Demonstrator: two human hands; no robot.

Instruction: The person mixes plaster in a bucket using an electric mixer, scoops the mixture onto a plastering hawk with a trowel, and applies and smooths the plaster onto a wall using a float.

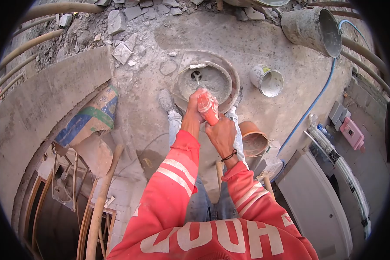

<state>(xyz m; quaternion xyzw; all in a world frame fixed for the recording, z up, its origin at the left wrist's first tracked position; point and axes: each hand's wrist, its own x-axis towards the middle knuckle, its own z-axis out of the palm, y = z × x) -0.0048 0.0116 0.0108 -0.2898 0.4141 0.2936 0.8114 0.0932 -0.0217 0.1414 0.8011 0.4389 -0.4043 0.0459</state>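
Left hand [194,107], right hand [221,134] clasped around mixer [208,107], shaft [198,79] forward (long axis seemingly downward)

I see rubble [123,52] across the top | large grey bucket [302,28] upper right | blue hose [308,112] trailing beneath it | pink case [352,133] far right | striped sack [91,116] left

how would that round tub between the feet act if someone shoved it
The tub is probably heavy for its size, since it holds a good spread of grey mix. That mix looks wet, so a sharp push might make it slosh. Being so wide, the tub would likely drag rather than tip.
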